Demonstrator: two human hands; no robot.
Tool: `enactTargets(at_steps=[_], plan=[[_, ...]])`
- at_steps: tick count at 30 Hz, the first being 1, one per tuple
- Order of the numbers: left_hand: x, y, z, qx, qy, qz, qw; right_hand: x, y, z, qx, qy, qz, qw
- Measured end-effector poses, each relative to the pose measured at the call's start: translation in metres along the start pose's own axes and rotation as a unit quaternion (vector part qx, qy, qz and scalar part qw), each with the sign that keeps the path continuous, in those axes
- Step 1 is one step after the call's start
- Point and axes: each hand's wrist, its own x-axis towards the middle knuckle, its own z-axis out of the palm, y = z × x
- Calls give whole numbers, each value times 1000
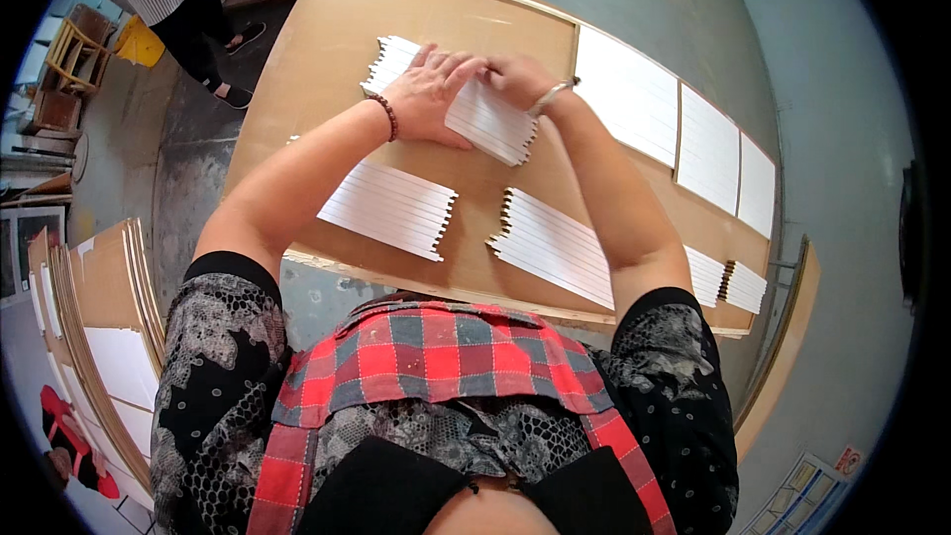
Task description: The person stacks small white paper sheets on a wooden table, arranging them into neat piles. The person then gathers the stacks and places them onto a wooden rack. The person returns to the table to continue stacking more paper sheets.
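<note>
While white slats (495, 129), judged light, stiff and best edge-held, are clasped across by wide-spread left hand (426, 97), right hand (517, 82) closure cannot be confirmed.

Both hands (428, 94) (517, 82) touch a white slatted panel (492, 126).

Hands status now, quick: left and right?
Left hand: open, spread across a white slatted panel.
Right hand: curled at the same panel's far edge; grip can't be told.

A white, line-marked panel (492, 127) with notched ends lies aslant on brown board (396, 8).
</note>
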Motion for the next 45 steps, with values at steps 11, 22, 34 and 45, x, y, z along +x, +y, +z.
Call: enactTargets(at_steps=[11,22,34,45], plan=[[-41,-32,-24,15,-77,-79,994,-220,51,-88,74,123,260,955],[108,117,21,-86,-66,22,994,-239,134,-79,-180,107,1,978],[152,181,106,-75,-62,65,993,-221,177,-89,-150,179,-152,961],[171,156,97,-29,48,69,996,-189,198,-87,-147,117,-129,974]])
